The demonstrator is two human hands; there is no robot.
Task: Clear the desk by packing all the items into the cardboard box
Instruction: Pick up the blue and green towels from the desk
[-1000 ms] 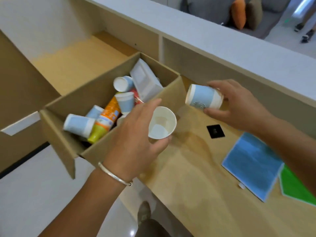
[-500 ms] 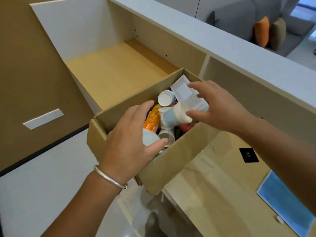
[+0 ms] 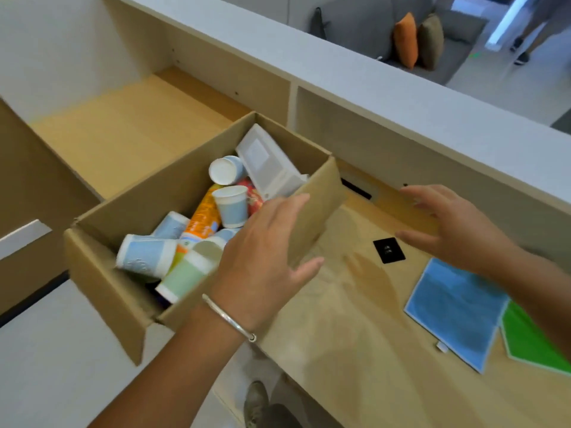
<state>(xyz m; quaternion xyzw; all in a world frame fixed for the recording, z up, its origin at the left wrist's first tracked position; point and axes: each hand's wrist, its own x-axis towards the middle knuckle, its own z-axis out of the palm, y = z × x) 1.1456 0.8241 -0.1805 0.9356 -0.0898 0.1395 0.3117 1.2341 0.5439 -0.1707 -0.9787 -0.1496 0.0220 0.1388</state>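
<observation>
An open cardboard box point(image 3: 148, 208) sits at the desk's left end, partly over the edge. Inside lie several blue-and-white paper cups point(image 3: 145, 256), an orange bottle point(image 3: 202, 219), a pale green cup point(image 3: 182, 278) and a white flat package point(image 3: 268, 165). My left hand point(image 3: 262, 257) hovers over the box's near right wall, fingers apart, holding nothing. My right hand point(image 3: 448, 230) is above the desk to the right of the box, open and empty. A blue cloth point(image 3: 454, 307) and a green sheet point(image 3: 531, 341) lie on the desk at the right.
The wooden desk point(image 3: 355, 350) has a black socket plate point(image 3: 388, 250) and a cable slot point(image 3: 355, 188) near the back wall. A grey counter ledge point(image 3: 370, 84) runs behind. An open shelf point(image 3: 123, 131) lies left of the box. My shoe point(image 3: 256, 403) shows below.
Both hands carried a paper cup over the box and let go; both cups now lie inside. The right hand has moved back to the right, over the desk.
</observation>
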